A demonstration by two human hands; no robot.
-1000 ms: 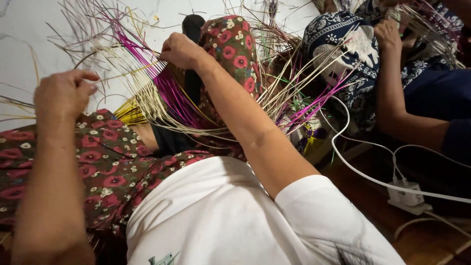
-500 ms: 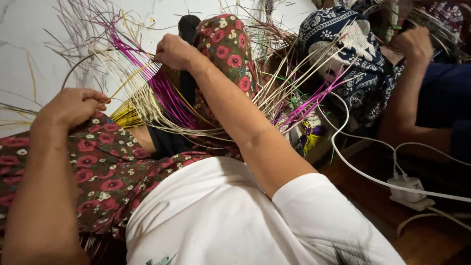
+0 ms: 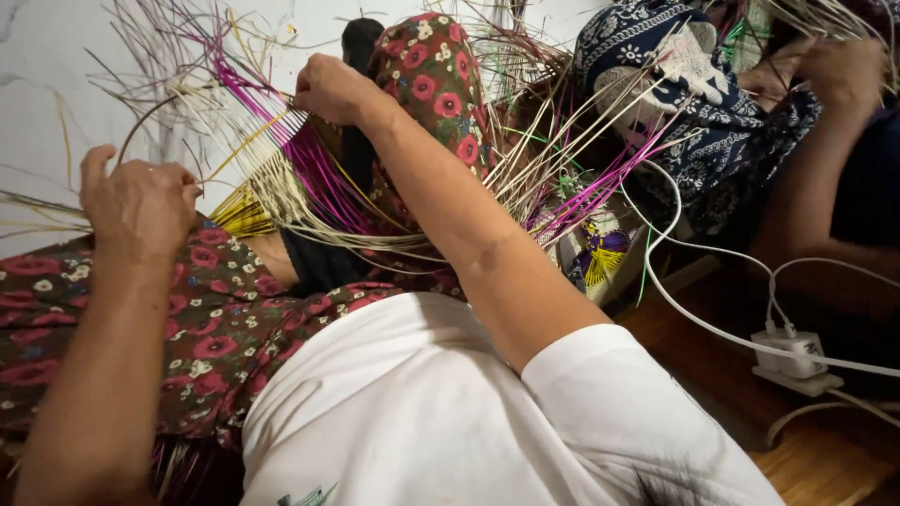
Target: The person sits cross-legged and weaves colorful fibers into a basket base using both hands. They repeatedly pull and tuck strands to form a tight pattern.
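While pinching pale strands of the half-woven straw work [image 3: 281, 187] at far centre, right hand [image 3: 333, 89] raised on outstretched arm; left hand [image 3: 141, 201] lower left, fingers curled around strands, lifted slightly off floral cloth [image 3: 216, 319] since before.

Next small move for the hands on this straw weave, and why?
Probably the right hand draws its pinched pale straw strand across the pink and cream upright strands: the left hand grips the weave's edge, and loose ends fan out unwoven above.
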